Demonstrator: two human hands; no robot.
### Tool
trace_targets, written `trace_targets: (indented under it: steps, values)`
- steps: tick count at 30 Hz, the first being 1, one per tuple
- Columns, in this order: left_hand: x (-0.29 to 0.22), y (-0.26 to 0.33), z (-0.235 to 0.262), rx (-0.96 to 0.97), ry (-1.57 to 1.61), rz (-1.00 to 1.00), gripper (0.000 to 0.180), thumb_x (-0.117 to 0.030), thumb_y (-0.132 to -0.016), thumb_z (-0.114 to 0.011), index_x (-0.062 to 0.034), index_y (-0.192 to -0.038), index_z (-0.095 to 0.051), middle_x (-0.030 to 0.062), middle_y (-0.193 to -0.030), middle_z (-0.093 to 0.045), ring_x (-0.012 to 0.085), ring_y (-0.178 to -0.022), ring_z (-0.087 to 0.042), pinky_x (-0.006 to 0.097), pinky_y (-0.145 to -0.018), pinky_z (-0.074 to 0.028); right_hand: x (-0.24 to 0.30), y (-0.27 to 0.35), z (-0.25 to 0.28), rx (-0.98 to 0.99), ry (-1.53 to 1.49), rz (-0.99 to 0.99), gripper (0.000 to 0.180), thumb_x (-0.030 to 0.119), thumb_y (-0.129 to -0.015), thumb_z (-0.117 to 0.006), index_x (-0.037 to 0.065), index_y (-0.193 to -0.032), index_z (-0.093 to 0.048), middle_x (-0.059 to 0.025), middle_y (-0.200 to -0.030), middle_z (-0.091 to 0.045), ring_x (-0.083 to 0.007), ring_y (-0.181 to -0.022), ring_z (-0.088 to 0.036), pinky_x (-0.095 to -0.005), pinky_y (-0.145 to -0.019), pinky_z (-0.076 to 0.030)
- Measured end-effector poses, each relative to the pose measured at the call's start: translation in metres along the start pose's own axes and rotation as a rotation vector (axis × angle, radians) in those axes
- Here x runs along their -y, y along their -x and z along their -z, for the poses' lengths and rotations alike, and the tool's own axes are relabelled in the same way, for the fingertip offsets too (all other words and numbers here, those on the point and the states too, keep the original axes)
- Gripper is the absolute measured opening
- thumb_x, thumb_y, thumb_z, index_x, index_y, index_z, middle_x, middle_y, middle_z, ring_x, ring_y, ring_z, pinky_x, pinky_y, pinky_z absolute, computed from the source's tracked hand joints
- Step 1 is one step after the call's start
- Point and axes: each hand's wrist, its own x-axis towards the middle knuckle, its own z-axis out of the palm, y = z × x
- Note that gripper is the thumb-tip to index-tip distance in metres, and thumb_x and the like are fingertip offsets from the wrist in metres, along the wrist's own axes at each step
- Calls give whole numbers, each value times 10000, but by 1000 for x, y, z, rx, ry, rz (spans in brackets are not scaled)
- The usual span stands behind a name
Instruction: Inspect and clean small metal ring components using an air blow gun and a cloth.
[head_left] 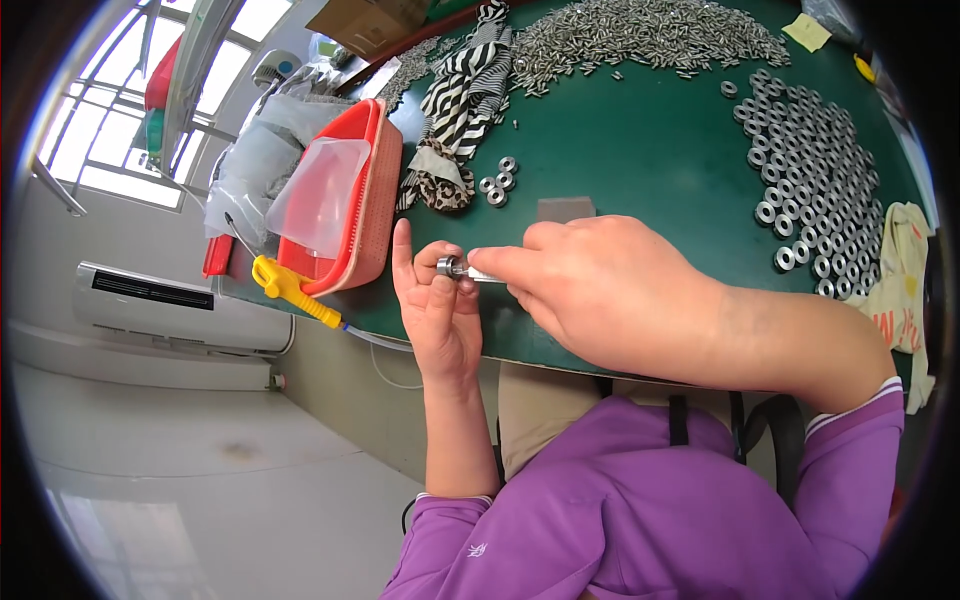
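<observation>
Near the front edge of the green table my left hand pinches a small shiny metal ring between thumb and fingers, with the index finger pointing up. My right hand is closed round a slim, silvery metal tool; its tip meets the ring's right side. Whether the tip sits inside the ring's bore, I cannot tell. Most of the tool is hidden by my right fingers. Just beyond my right hand lies a flat grey block. Several loose metal rings form a small cluster further back.
A heap of small metal pins covers the far side. Many metal rings spread across the right. On the left stand a red plastic basket and a yellow air blow gun. Zebra-striped cloth lies beside the basket.
</observation>
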Motion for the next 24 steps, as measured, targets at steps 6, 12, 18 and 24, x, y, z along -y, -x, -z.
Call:
trace_targets:
  steps: [6,12,18,24]
  values:
    - [-3,-1,-3,-40,16,63,705,-64,-854,-578,-30,-1396,-128,105,-1060,-520,105,-778,-521,218,-713,-450,-5,1,-3,-152,172,108,216,125,-767,-549,55,-962,-611,-66,-802,-563,-232,-760,-578,-355,-648,-478]
    - [-9,-2,-9,-112,14,120,637,-64,-859,-561,-7,-1362,-174,122,-1047,-519,118,-751,-498,233,-696,-434,-13,-5,-16,-399,356,245,280,141,-706,-576,135,-979,-642,11,-740,-485,-156,-687,-488,-274,-610,-407]
    - [-13,-4,-12,-175,40,171,593,-53,-860,-553,-8,-1340,-208,124,-1043,-523,121,-755,-500,234,-687,-429,-13,-8,-12,-485,468,301,242,136,-706,-581,138,-940,-645,8,-727,-487,-153,-674,-497,-275,-584,-404]
    - [-9,-3,-11,-92,-57,94,630,-34,-847,-570,-14,-1354,-196,111,-1047,-526,120,-765,-511,233,-710,-446,-9,-4,-3,-41,-114,-36,258,103,-772,-573,73,-1020,-634,-76,-815,-615,-243,-770,-607,-339,-664,-485]
